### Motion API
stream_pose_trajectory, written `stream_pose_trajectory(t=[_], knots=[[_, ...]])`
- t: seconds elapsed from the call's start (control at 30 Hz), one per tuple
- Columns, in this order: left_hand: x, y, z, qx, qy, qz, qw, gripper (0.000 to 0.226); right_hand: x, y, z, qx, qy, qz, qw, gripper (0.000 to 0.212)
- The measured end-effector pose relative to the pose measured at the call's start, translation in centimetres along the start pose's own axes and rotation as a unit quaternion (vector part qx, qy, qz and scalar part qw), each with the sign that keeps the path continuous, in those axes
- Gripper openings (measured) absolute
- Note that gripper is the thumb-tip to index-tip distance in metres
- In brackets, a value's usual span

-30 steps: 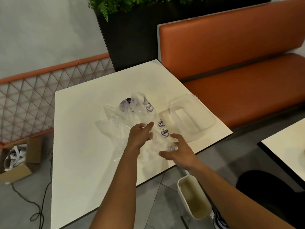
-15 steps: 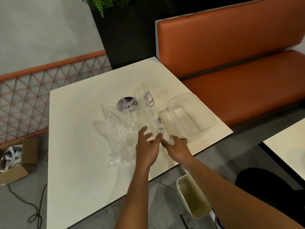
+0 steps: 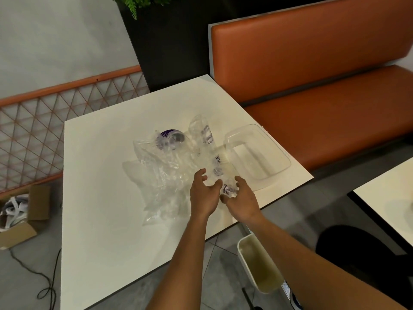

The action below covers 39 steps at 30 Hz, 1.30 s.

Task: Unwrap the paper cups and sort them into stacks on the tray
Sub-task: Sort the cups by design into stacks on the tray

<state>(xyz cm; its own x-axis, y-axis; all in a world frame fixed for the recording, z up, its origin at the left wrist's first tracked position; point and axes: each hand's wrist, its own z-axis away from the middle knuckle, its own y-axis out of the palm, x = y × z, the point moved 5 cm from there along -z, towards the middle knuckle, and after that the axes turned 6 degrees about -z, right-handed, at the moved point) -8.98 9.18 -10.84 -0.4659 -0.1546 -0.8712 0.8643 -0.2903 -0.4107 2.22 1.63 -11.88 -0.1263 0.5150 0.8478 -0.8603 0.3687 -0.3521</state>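
A long stack of white paper cups (image 3: pixel 218 162) with purple print lies in a clear plastic sleeve, running from mid-table toward the near edge. My right hand (image 3: pixel 242 199) grips the sleeve's near end, fingers and thumb curled round it. Just left of it, my left hand (image 3: pixel 204 194) pinches the crumpled plastic wrap (image 3: pixel 165 175) between thumb and fingers. Another wrapped stack (image 3: pixel 202 133) and a purple-printed cup (image 3: pixel 169 137) lie farther back in the wrap. The clear plastic tray (image 3: pixel 279 153) sits at the table's right edge, beside the sleeve, with nothing in it.
The cream table (image 3: pixel 100 186) ends just below my hands. A white bin (image 3: pixel 259 262) stands on the floor under the near corner. An orange bench (image 3: pixel 324 97) is to the right, an open cardboard box (image 3: pixel 24 215) and a cable on the floor to the left.
Both hands have closed in on the sleeve's near end. My left hand's splayed fingers have curled onto the wrap, and my right hand has shifted slightly right along the end.
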Motion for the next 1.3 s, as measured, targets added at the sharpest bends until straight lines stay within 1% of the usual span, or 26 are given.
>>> stream_pose_trajectory(t=[0.1, 0.23, 0.3, 0.4, 0.57, 0.7, 0.83, 0.93, 1.07, 1.2, 1.3], knots=[[0.2, -0.3, 0.8, -0.019, 0.005, 0.011, 1.0, 0.057, -0.1, -0.2, 0.6, -0.016, -0.02, 0.02, 0.999, 0.08], [-0.2, -0.8, 2.4, -0.063, 0.023, 0.076, 0.995, 0.039, 1.0, -1.6, 2.5, -0.073, -0.085, 0.045, 0.993, 0.064], [-1.1, -0.9, 3.4, -0.075, 0.028, 0.114, 0.99, 0.028, 1.8, -2.6, 3.7, -0.1, -0.12, 0.025, 0.987, 0.051], [-3.4, -1.0, 5.4, -0.079, 0.041, 0.167, 0.982, 0.02, 3.0, -4.7, 5.8, -0.112, -0.155, -0.037, 0.981, 0.036], [-7.5, -0.2, 10.1, -0.038, 0.069, 0.229, 0.97, 0.013, 4.1, -10.2, 10.9, -0.136, -0.205, -0.141, 0.959, 0.024], [-11.1, 2.2, 14.6, 0.027, 0.12, 0.233, 0.965, 0.013, 2.8, -15.8, 15.3, -0.173, -0.229, -0.189, 0.939, 0.022], [-13.8, 5.5, 19.1, 0.106, 0.174, 0.222, 0.954, 0.013, 0.6, -20.9, 19.5, -0.216, -0.233, -0.169, 0.933, 0.021], [-15.6, 8.3, 23.1, 0.161, 0.221, 0.209, 0.939, 0.013, -1.4, -24.4, 23.2, -0.248, -0.235, -0.17, 0.924, 0.02], [-17.3, 12.4, 28.8, 0.253, 0.276, 0.189, 0.908, 0.015, -4.4, -28.7, 28.7, -0.295, -0.225, -0.173, 0.913, 0.018], [-17.1, 17.5, 33.7, 0.351, 0.284, 0.168, 0.876, 0.025, -8.1, -32.3, 33.9, -0.356, -0.199, -0.162, 0.899, 0.018], [-16.0, 21.6, 36.7, 0.41, 0.277, 0.14, 0.857, 0.017, -12.2, -34.6, 37.2, -0.404, -0.145, -0.157, 0.889, 0.015]])
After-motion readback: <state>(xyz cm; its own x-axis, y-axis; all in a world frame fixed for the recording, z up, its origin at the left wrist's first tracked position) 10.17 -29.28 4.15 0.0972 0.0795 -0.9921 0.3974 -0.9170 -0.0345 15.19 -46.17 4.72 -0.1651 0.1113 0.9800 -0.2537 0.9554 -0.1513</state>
